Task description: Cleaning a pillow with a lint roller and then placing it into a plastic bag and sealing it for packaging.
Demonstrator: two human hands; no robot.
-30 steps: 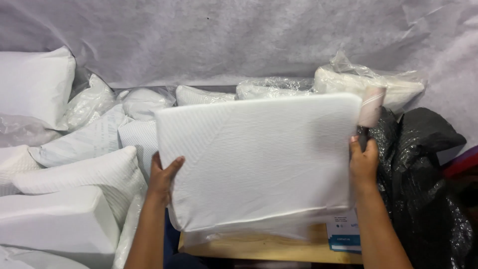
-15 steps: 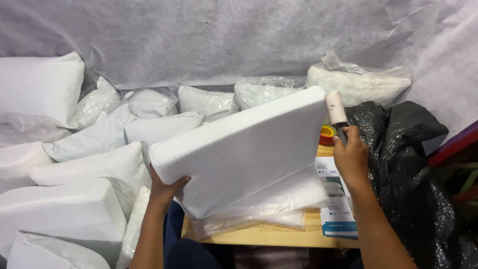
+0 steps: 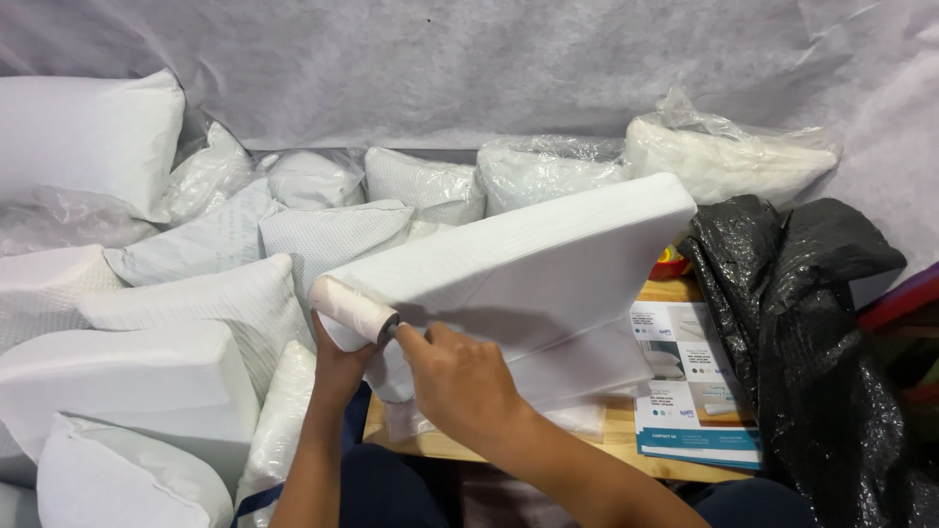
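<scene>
Pillow: a white rectangular foam pillow (image 3: 518, 269) in a smooth cover, held tilted above a wooden table (image 3: 626, 445), its far right corner raised and its near left corner low, close to the person's body.
Lint roller: a white roller (image 3: 350, 309) with a dark neck, lying against the pillow's near left corner, its long side touching the cover.
Right hand: the right hand (image 3: 460, 376) reaches across from the right and grips the roller's handle; fingers curled shut around it, thumb on top, the handle itself hidden in the fist.
Left hand: the left hand (image 3: 337, 360) sits under the pillow's near left corner and props it up; only the back of the hand and wrist show, so whether its fingers are spread or together cannot be told.
Under the pillow: a second white pillow in clear plastic (image 3: 577, 367) lies on the table, partly covered.
Table, right part: a printed leaflet (image 3: 693, 386), white with a blue lower edge, lies flat beside a crumpled black plastic bag (image 3: 812, 323).
Left side: a heap of white pillows (image 3: 186, 323), some bagged in clear plastic, some bare.
Back: more bagged pillows (image 3: 729, 156) along a grey fabric sheet (image 3: 469, 68) hung as a backdrop.
</scene>
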